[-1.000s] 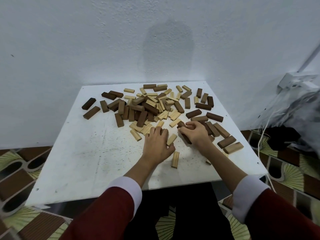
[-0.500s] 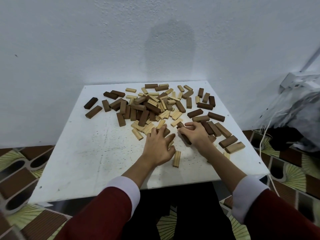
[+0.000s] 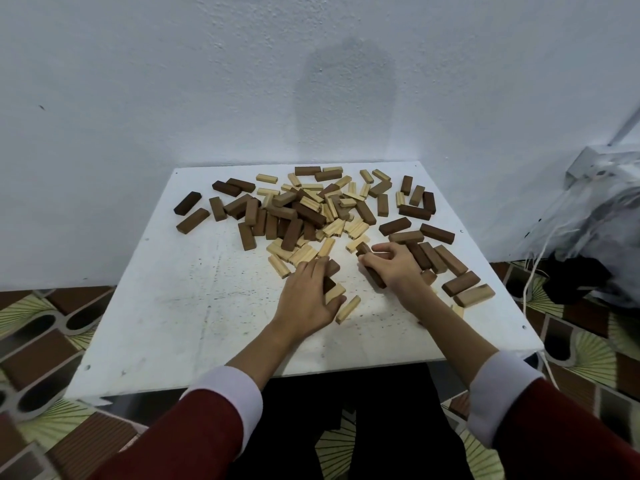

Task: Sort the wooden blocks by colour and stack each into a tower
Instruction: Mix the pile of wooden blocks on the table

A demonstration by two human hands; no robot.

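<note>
A loose heap of wooden blocks [image 3: 311,209], dark brown and pale mixed, is spread over the far half of the white tabletop [image 3: 166,306]. The left hand [image 3: 308,299] is laid palm down at the heap's near edge, its fingers curled over a dark block [image 3: 328,284] and a pale block [image 3: 334,293]. A dark brown block [image 3: 374,277] is gripped by the right hand [image 3: 394,266], just beside a row of brown blocks. A single pale block [image 3: 348,309] lies between the hands, near the left thumb
</note>
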